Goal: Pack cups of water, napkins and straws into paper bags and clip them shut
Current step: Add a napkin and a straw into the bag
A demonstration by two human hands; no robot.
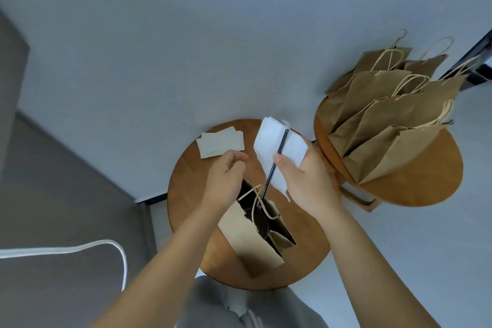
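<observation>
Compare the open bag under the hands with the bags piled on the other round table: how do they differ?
The open bag stands alone on the near table, its mouth spread wide by the left hand; the piled bags lean on one another with tops closed flat. The right hand holds a black straw and white napkin over the open bag; nothing is entering the piled bags. All are brown paper with twisted handles.

Smooth, satin-finished wood: counter (186, 194). Matt brown kraft paper, creased: open bag (250, 242). Soft white tissue paper: napkin (271, 144). Glossy black plastic: straw (275, 161).
</observation>
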